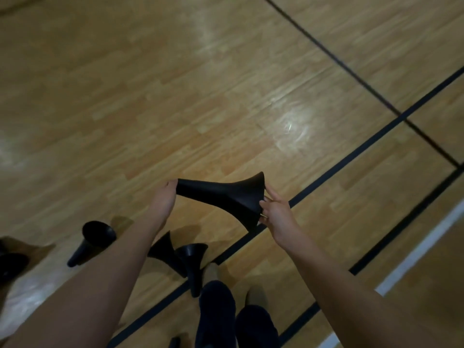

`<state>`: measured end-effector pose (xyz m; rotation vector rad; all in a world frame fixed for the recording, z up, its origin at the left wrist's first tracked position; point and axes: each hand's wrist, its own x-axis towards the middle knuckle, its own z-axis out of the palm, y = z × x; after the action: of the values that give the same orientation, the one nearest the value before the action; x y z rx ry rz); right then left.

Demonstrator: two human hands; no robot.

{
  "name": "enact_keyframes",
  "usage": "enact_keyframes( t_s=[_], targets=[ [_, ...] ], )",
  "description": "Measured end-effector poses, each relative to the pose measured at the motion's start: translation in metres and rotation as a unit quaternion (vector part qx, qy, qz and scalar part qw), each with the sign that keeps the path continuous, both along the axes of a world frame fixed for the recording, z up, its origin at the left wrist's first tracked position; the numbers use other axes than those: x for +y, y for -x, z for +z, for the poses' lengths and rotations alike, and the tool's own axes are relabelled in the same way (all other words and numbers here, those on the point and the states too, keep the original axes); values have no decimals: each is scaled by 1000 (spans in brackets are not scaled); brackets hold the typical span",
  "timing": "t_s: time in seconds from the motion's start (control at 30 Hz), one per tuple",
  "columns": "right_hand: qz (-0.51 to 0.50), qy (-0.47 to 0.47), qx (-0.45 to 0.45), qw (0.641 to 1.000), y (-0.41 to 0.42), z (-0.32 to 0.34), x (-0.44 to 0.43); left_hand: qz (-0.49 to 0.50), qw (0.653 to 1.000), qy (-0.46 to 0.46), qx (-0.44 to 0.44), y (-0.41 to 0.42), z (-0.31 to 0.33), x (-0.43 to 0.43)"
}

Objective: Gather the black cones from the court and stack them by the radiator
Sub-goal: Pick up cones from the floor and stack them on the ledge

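One black cone (221, 194): long axis near-level, narrow tip left, gripped by left hand (164, 197); flared base right, rim pinched by right hand (275, 210).

Glossy wood, matt black plastic

The floor (175, 96) is varnished wooden boards with sheen; the held cone (221, 194) looks smooth, matt, rubbery plastic.

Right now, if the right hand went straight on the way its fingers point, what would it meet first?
The right hand points up and left in the picture, straight into the flared base of the black cone it holds, so that base comes first. The left hand grips the narrow end beyond.
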<state>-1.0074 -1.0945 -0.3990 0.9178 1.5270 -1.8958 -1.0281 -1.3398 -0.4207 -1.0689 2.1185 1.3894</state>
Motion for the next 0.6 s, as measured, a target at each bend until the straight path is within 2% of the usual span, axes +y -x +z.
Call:
enact_keyframes(
  t_s=[0.27, 0.47, 0.6],
  targets=[
    [16, 30, 74, 997, 5, 125, 33, 21, 996, 10, 81, -4, 127, 15],
    [14, 37, 131, 991, -2, 181, 61, 41, 982, -6, 184, -4, 186, 31],
    [-3, 23, 156, 987, -9, 217, 82, 73, 973, -39, 215, -2, 214, 46]
  ],
)
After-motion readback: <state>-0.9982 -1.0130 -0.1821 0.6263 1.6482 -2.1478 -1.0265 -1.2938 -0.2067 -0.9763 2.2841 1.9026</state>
